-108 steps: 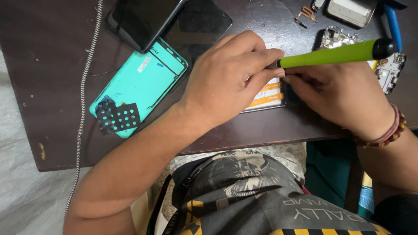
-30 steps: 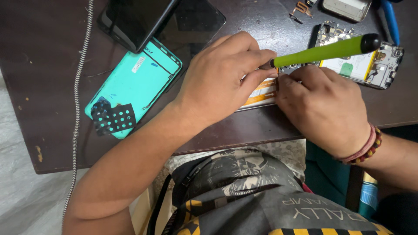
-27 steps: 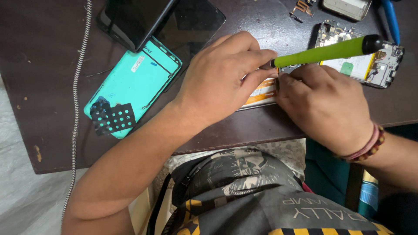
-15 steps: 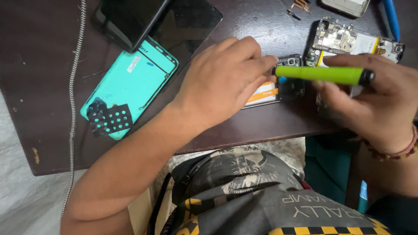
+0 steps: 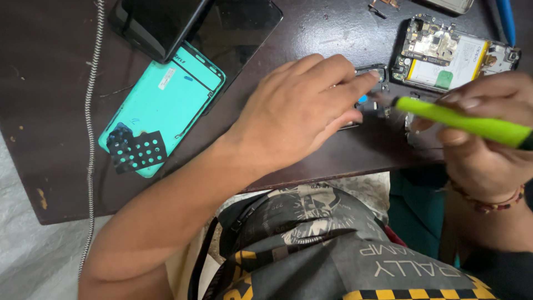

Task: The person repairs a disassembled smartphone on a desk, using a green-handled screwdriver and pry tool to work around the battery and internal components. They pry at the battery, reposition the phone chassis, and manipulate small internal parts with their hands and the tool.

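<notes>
My left hand lies flat over a small opened phone on the dark table, fingertips pressing a black part at its top edge. Most of that phone is hidden under the hand. My right hand grips a bright green screwdriver, held nearly level, its tip pointing left at the spot just right of my left fingertips. A second opened phone with a bare circuit board and white battery lies at the back right, just beyond the screwdriver.
A turquoise phone back cover with a black perforated patch lies at the left. Dark phones and a glass panel are stacked at the back. A braided cable runs down the left side. Small metal bits sit near the far edge.
My right hand has pulled the green screwdriver back to the right, off the phone. My left hand stays pressed on the phone, and the orange-striped part under it no longer shows.
</notes>
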